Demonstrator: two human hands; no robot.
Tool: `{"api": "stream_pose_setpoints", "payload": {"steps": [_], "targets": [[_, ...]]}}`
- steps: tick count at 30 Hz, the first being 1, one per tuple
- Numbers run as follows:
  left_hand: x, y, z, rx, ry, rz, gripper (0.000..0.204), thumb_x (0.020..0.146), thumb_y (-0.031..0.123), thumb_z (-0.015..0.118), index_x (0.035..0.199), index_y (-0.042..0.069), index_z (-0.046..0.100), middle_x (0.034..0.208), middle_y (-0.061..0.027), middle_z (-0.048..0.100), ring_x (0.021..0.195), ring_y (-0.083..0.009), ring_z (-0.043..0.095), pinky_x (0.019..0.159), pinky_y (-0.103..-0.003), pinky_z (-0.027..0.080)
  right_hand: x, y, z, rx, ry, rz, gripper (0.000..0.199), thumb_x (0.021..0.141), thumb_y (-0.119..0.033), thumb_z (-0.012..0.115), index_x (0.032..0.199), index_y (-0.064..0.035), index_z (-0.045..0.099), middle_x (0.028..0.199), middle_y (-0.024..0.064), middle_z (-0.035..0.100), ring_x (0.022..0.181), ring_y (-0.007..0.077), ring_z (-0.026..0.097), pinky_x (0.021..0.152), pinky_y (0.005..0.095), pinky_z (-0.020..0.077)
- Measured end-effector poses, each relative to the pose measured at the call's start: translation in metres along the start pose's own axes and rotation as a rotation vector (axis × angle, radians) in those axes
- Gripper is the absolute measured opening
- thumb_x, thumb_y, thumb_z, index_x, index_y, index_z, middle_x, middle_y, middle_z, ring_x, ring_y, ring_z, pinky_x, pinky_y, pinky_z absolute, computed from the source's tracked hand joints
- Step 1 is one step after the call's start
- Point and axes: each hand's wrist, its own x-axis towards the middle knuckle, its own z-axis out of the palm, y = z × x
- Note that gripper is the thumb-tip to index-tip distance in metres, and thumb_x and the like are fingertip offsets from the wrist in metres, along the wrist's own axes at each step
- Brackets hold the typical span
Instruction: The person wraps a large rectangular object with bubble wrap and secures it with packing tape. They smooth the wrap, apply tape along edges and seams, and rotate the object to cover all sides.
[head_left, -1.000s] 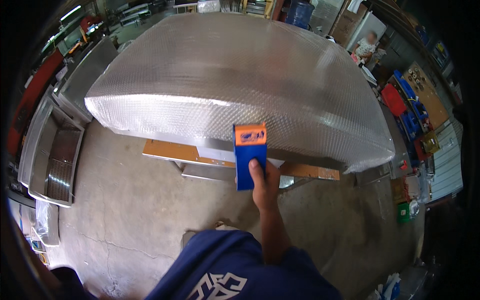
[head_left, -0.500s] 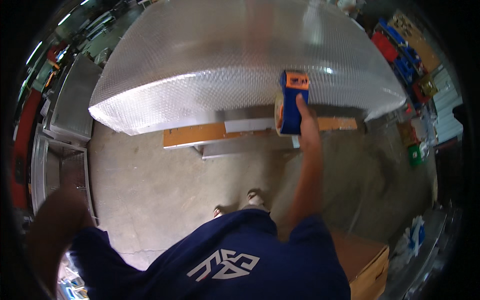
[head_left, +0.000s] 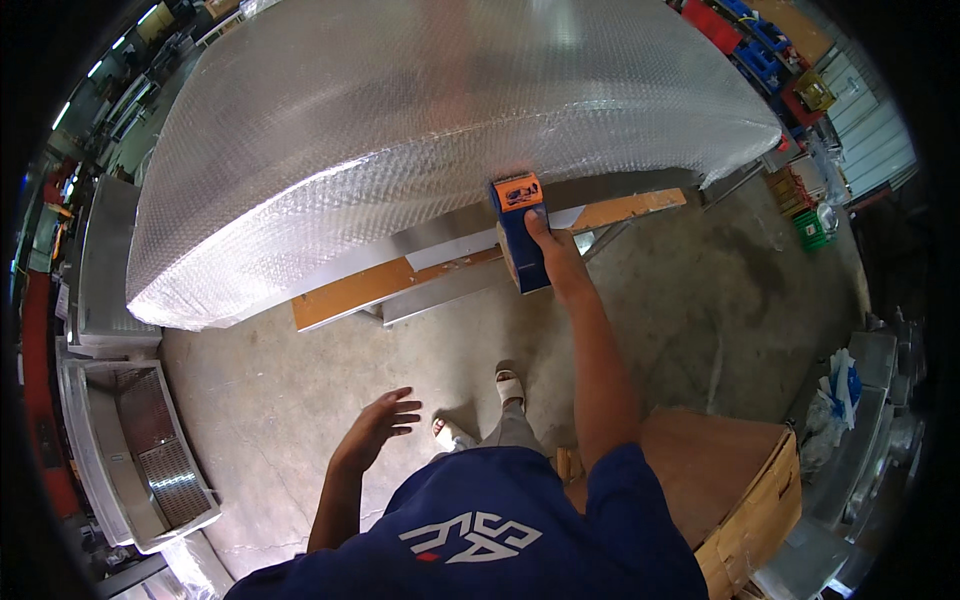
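Observation:
A blue and orange tape dispenser [head_left: 521, 240] is gripped in my right hand [head_left: 557, 257], with the thumb on its side. Its orange end lies close to the near edge of a large bubble-wrapped piece [head_left: 440, 165]; I cannot tell whether they touch. My left hand [head_left: 381, 428] hangs over the floor in front of my body, fingers spread and holding nothing. Under the wrapped piece, a bare metal strip and an orange-brown board [head_left: 360, 290] show along the near side.
A metal frame with a perforated panel [head_left: 150, 450] stands at the left. To the lower right is a cardboard box [head_left: 720, 490], with metal parts beyond it. A green crate [head_left: 813, 230] and blue bins [head_left: 762, 65] line the right side. My feet stand on the concrete floor [head_left: 270, 400].
My left hand has come from the far left to in front of my body. The tape dispenser in my right hand has shifted left and slightly nearer in view. The whole view has turned somewhat.

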Motion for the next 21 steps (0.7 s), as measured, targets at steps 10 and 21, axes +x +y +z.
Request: {"api": "stream_pose_setpoints", "payload": {"steps": [10, 21], "targets": [[0.013, 0.039, 0.030, 0.124, 0.190, 0.195, 0.046, 0.103, 0.030, 0.050, 0.140, 0.002, 0.051, 0.128, -0.0164, 0.064, 0.116, -0.0233, 0.061, 0.100, -0.039, 0.046, 0.007, 0.035, 0.004, -0.146, 0.046, -0.183, 0.057, 0.099, -0.051, 0.057, 0.113, 0.0037, 0.067, 0.106, 0.0105, 0.070, 0.102, 0.0178, 0.062, 0.091, 0.0330, 0.0466], [0.157, 0.159, 0.148, 1.727, 0.256, 1.117, 0.090, 0.076, 0.019, 0.069, 0.152, -0.004, 0.026, 0.157, -0.0247, 0.032, 0.149, -0.0368, 0.025, 0.123, -0.046, 0.022, 0.009, 0.062, -0.002, -0.258, 0.063, -0.055, 0.064, 0.095, -0.055, 0.059, 0.125, 0.0017, 0.062, 0.119, 0.0220, 0.068, 0.114, 0.0353, 0.064, 0.095, 0.0400, 0.0472]]}}
